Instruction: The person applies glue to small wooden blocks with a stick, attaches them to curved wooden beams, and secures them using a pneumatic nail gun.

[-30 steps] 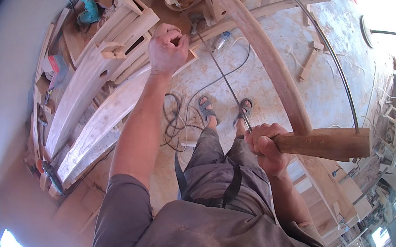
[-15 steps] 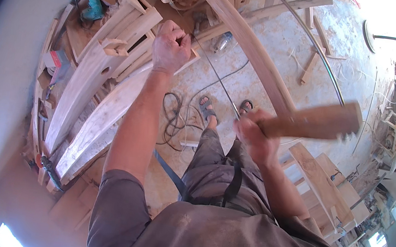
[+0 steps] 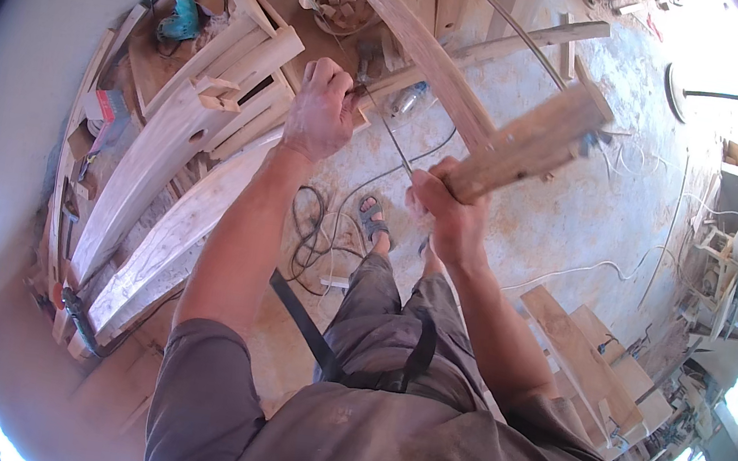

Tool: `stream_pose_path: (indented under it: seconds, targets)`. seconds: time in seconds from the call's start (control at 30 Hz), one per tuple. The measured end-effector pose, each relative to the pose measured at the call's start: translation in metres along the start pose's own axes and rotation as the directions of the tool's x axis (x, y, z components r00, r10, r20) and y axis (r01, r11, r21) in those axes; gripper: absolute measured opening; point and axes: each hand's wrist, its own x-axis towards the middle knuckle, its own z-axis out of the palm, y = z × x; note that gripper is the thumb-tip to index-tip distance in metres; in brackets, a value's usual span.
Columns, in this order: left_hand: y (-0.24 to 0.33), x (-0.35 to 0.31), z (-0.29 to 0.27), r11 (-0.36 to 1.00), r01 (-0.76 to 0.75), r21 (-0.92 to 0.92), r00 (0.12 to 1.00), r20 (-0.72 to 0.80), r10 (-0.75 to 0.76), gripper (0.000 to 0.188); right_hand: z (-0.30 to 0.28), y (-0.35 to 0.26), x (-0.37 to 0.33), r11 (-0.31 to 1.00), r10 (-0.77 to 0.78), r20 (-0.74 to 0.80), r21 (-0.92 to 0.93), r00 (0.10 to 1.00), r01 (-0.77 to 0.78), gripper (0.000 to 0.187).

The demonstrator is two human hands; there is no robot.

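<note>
A wooden frame saw (image 3: 413, 39) stretches away from me, with a long curved beam and a metal rod on its far right side. Its thick wooden end piece (image 3: 529, 144) is slightly blurred. My right hand (image 3: 451, 209) is closed round the near end of that piece. From there a thin blade (image 3: 392, 138) runs slantwise up to my left hand (image 3: 319, 112). My left hand is a fist at the blade's far end; its fingers hide what exactly they grip.
Large shaped timbers (image 3: 149, 169) are stacked at left beside a teal power tool (image 3: 180, 16). A basket of wood offcuts (image 3: 347, 8) stands at the back. Dark cable (image 3: 308, 236) lies coiled by my feet. Clamped boards (image 3: 590, 358) are at right, a plastic bottle (image 3: 410, 98) on the floor.
My right hand and the saw's end piece have moved left and away from me, and the piece is tilted more steeply. My left hand has shifted slightly right and nearer, still closed.
</note>
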Motion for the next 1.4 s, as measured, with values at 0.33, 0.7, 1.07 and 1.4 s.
stream_pose_path:
  seconds: [0.33, 0.7, 1.07, 1.4]
  targets:
    - [0.005, -0.008, 0.001, 0.994, 0.109, 0.01, 0.994, 0.015, -0.109, 0.017, -0.039, 0.002, -0.065, 0.994, -0.028, 0.102, 0.112, 0.994, 0.016, 0.026]
    - [0.001, -0.007, 0.003, 0.996, 0.092, -0.003, 0.994, -0.051, -0.092, 0.011, -0.056, -0.002, -0.103, 0.929, -0.045, 0.19, 0.369, 0.981, -0.029, 0.024]
    - [0.002, -0.015, 0.0, 0.996, 0.085, -0.013, 0.996, -0.012, -0.085, 0.01, 0.011, 0.007, -0.011, 0.986, 0.01, 0.069, 0.164, 0.998, -0.021, 0.025]
    - [0.002, -0.008, 0.001, 0.998, 0.054, -0.037, 0.999, 0.007, -0.054, 0.012, 0.021, 0.016, 0.006, 0.931, 0.09, -0.009, 0.357, 0.996, -0.081, 0.026]
